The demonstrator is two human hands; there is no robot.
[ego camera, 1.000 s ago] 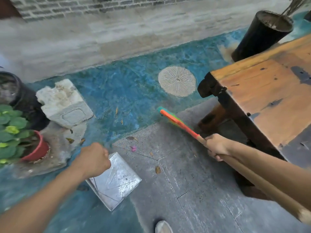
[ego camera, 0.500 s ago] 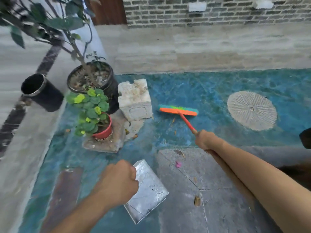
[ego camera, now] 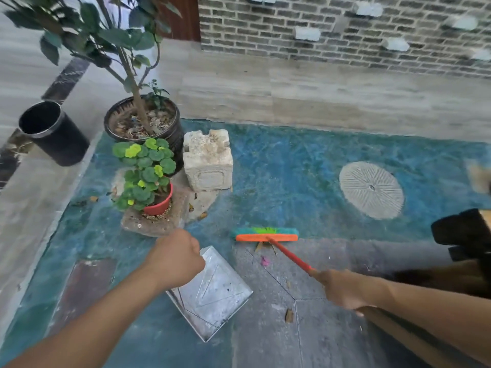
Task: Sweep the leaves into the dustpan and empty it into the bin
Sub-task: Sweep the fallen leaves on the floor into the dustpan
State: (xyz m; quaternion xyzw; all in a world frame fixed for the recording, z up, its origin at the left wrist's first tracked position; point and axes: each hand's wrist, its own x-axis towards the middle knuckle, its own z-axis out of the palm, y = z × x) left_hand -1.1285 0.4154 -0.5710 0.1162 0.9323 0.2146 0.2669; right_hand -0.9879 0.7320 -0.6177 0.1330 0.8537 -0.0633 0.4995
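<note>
sweeping step: right hand (ego camera: 342, 289) fisted on the broom (ego camera: 267, 234), left hand (ego camera: 176, 257) apparently fisted on the dustpan (ego camera: 212, 293) handle; next, drag leaves (ego camera: 261, 247) near-left into it.

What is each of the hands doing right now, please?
Left hand: closed in a fist over the square metal dustpan; its handle is hidden.
Right hand: closed on the orange-headed broom.

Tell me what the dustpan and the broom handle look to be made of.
The square silver dustpan looks like thin sheet metal: dull grey sheen, folded creases, scratches. The long broom handle is glossy red near the head, likely painted or plastic-sleeved; behind the right hand it looks like bare brown wood.
</note>
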